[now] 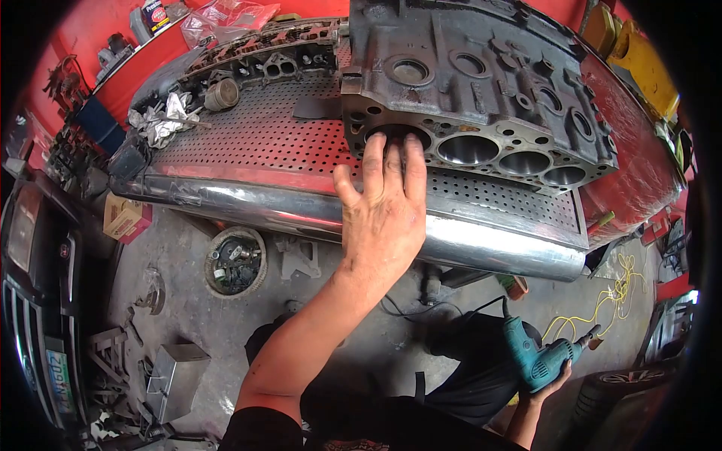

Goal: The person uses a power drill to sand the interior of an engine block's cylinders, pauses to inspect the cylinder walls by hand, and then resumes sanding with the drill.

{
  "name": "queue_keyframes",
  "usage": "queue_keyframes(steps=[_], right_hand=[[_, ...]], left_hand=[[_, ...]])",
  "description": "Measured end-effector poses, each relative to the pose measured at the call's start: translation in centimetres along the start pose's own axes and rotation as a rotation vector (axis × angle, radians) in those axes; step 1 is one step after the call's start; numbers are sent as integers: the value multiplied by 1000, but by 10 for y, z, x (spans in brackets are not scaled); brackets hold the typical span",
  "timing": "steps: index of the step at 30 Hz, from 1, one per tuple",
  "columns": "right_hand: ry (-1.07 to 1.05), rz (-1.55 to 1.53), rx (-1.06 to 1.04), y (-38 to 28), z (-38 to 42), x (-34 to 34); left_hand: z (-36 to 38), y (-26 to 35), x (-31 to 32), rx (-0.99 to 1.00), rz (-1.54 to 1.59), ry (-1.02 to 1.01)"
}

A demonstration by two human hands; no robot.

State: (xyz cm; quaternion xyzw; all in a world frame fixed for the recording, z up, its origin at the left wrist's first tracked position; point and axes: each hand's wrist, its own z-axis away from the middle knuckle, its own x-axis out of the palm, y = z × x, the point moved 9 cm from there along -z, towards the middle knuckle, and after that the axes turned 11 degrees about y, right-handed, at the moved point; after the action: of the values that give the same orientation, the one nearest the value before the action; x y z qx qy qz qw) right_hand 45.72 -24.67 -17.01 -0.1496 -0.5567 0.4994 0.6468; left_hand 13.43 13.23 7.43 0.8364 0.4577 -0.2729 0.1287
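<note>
My left hand [385, 218] reaches up to the engine block [451, 98], back of the hand showing. Its fingers are apart, and several fingertips dip into the leftmost cylinder bore, where they are partly hidden. Three more bores, the nearest [468, 150] among them, lie to the right along the block's flat face. Low on the right, my right hand [555, 383] is closed around a green power drill [538, 357], which is held beside my leg with its chuck toward the upper right.
The block rests on a perforated metal bench [256, 128] with a rounded front edge. A cylinder head [278, 64], a piston [222, 95] and crumpled rags [162, 120] are at the left. Below are a parts basket [259, 282], a metal box [177, 379] and yellow cord [620, 289].
</note>
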Motion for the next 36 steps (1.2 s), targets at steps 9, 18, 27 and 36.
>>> queue_keyframes(steps=[9, 18, 27, 36], right_hand=[[1, 8, -22, -2, 5, 10], [66, 51, -75, -4, 2, 3], [106, 89, -63, -1, 10, 7], [133, 48, -52, 0, 7, -3]], left_hand=[[4, 1, -7, 3, -1, 7], [1, 0, -11, -21, -35, -50], [-3, 6, -10, -10, -56, -66], [-10, 91, -15, 135, 181, -140]])
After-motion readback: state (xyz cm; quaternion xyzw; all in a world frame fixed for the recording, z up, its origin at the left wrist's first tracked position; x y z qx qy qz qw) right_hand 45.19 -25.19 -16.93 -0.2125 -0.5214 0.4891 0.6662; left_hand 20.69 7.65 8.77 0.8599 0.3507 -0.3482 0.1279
